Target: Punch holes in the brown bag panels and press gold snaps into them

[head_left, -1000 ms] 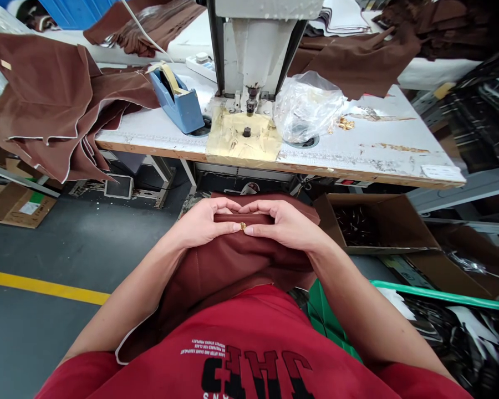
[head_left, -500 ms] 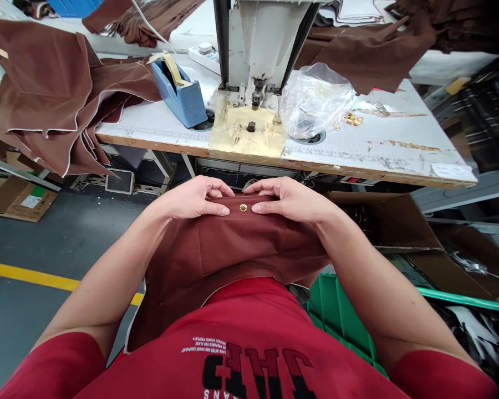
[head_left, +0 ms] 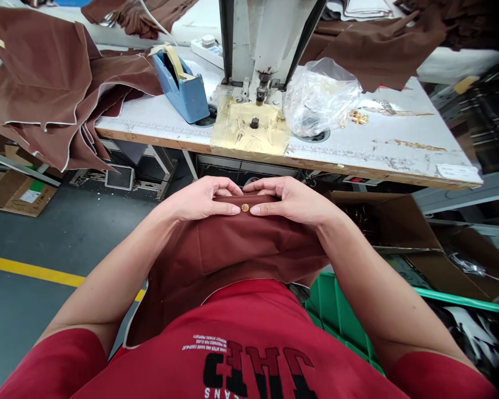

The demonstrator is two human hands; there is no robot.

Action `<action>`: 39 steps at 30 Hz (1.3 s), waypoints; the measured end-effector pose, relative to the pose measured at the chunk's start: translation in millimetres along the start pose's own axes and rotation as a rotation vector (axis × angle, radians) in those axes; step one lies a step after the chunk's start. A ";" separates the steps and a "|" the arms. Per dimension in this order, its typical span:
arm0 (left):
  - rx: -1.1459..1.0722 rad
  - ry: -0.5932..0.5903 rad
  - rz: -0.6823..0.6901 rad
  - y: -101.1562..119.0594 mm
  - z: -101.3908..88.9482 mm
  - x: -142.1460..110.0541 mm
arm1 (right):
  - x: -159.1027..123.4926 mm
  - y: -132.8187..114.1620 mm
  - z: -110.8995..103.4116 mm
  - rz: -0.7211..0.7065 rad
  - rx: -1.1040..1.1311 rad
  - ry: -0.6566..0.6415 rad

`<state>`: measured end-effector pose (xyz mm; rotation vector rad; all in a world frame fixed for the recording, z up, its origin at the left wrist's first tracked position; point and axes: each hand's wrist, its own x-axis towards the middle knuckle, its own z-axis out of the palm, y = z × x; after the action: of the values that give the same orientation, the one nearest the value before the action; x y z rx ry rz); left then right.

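Brown fabric [head_left: 241,244] hangs from both my hands in front of my red shirt, its top edge folded. A small gold metal button [head_left: 245,208] sits on that edge, between my two thumbs. My left hand [head_left: 202,198] pinches the edge on the button's left, thumb tip next to the button. On the other side, my right hand [head_left: 285,199] grips the same edge, thumb close to the button. The fingers of both hands are partly hidden behind the cloth. Beyond them stands a press machine [head_left: 261,83], with a small black die [head_left: 254,123] on its yellow-taped base.
On the white worktable [head_left: 399,149] are a blue tape dispenser [head_left: 187,94], a clear plastic bag [head_left: 320,100] and loose gold pieces [head_left: 359,117]. Brown panels [head_left: 37,83] drape over the left end. Right of me are a green crate [head_left: 336,310] and a cardboard box [head_left: 395,221].
My left hand has shifted slightly right, bringing its thumb up to the button. The right hand stays almost in place. The view has tilted a little, moving the table slightly.
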<state>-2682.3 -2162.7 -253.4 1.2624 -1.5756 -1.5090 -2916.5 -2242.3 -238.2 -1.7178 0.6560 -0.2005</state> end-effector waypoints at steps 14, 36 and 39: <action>-0.062 0.118 0.005 -5.2 13.8 5.3 | 1.8 3.2 10.9 0.009 0.034 0.091; -0.311 0.946 -0.087 -68.8 -26.1 -3.0 | 33.3 11.1 62.2 -0.198 -0.655 0.413; -0.603 0.988 -0.092 -69.0 -9.2 7.9 | 54.8 15.8 87.2 -0.162 -0.632 0.393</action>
<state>-2661.7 -2166.2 -320.2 1.3743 -0.3911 -0.9947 -2835.4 -2199.3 -287.4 -2.3727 0.9343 -0.4930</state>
